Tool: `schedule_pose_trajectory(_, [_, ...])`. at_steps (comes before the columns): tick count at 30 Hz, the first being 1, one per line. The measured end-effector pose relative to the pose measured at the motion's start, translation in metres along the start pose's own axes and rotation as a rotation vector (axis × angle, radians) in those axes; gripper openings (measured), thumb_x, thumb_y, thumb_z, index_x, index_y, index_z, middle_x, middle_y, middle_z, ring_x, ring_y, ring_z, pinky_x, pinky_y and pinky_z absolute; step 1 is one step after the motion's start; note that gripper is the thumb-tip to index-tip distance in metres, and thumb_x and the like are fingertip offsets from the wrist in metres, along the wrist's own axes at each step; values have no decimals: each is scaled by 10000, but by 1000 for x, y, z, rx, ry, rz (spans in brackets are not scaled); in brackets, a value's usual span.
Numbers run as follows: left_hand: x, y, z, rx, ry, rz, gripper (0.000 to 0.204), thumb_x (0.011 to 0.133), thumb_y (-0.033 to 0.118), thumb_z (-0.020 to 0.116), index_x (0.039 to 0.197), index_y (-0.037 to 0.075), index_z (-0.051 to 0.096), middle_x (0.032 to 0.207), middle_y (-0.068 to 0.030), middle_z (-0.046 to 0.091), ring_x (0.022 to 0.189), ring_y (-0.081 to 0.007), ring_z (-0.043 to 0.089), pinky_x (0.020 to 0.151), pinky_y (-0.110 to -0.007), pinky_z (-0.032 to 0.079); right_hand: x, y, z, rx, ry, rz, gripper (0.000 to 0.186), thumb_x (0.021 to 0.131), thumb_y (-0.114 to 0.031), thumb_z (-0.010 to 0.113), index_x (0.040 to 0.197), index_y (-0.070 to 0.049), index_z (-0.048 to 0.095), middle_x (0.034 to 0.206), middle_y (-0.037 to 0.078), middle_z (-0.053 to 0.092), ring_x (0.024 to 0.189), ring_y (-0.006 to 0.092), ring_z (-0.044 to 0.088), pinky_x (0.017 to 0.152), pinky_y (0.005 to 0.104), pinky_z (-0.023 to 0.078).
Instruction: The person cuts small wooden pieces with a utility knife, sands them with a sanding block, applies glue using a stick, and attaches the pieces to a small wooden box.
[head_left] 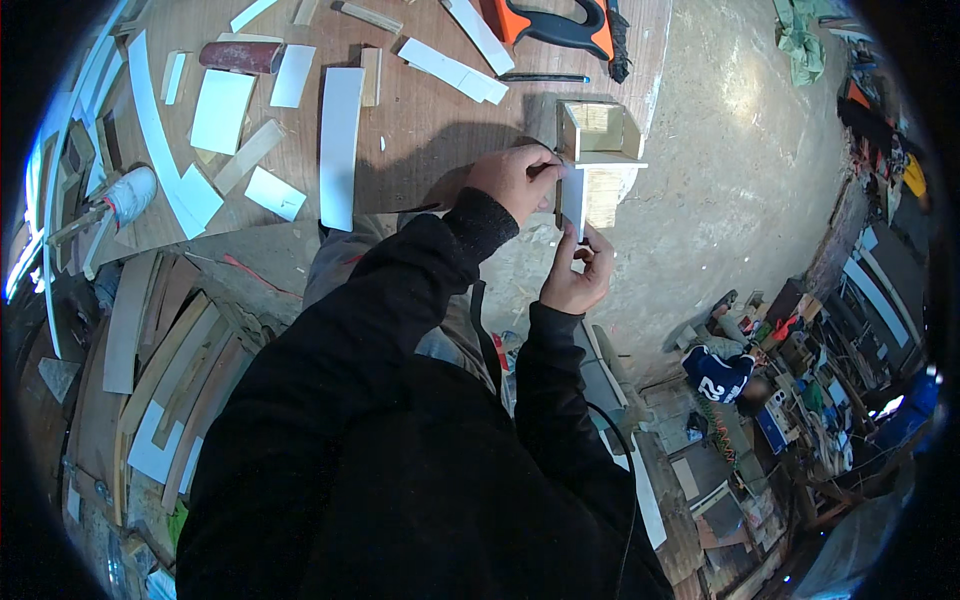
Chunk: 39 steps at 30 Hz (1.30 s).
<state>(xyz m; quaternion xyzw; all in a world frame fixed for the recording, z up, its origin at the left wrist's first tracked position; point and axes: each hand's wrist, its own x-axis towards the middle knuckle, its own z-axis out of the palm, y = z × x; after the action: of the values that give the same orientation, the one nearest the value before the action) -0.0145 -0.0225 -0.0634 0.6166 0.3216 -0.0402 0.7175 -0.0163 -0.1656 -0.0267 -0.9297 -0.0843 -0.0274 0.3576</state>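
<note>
A small open-topped wooden box (pixel 603 158) with pale panels is by the near right corner of the work table. Along its left side stands a narrow white strip (pixel 573 198). My left hand (pixel 513 180) has thumb and forefinger pinched at the strip's upper end, close against the box. Below, my right hand (pixel 581 272) pinches the strip's lower end between thumb and fingers. Whether the strip is fixed to the box I cannot tell. The underside of the box is hidden.
On the brown table (pixel 430 140) lie several white offcuts, a long white panel (pixel 341 150), a dark red cylinder (pixel 241 57), an orange-handled saw (pixel 560 25) and a brush (pixel 130 195). Planks (pixel 170 360) lean at lower left. Another person (pixel 718 372) crouches at right among clutter.
</note>
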Motion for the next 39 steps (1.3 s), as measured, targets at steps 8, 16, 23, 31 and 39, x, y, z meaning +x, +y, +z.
schedule_pose_trajectory(8, [2,-2,0,-21,-24,-7,175,895,168,660,989,21,674,745,-67,685,582,-110,655,515,-257,526,1,-3,-1,20,-9,-19,144,815,-20,698,955,-34,667,911,95,663,748,194,588,604,290,438])
schedule_pose_trajectory(16, [0,4,-2,-11,-35,-25,185,898,172,655,991,13,674,771,-71,689,587,-120,659,536,-262,526,0,3,-3,-47,-29,-61,149,837,-61,708,972,-29,654,932,76,676,740,127,590,598,249,456])
schedule_pose_trajectory(23, [-1,4,-3,16,-29,-21,190,901,175,654,992,9,675,795,-76,690,585,-120,657,527,-263,527,0,-2,-2,5,-14,-53,182,815,-17,699,994,-40,675,901,94,654,743,203,580,603,296,432])
schedule_pose_trajectory(31, [0,-1,0,-19,-19,-11,179,892,184,650,955,19,675,776,-82,695,594,-151,677,546,-274,531,0,0,-3,-3,-15,-65,197,801,-5,707,992,-40,674,908,99,654,747,211,578,604,301,432])
schedule_pose_trajectory(39, [1,0,-2,0,-40,-26,168,900,157,643,981,13,669,787,-72,688,611,-121,670,542,-257,546,0,0,-4,-23,-25,-83,207,792,-6,717,991,-38,670,906,108,653,748,214,576,607,305,431])
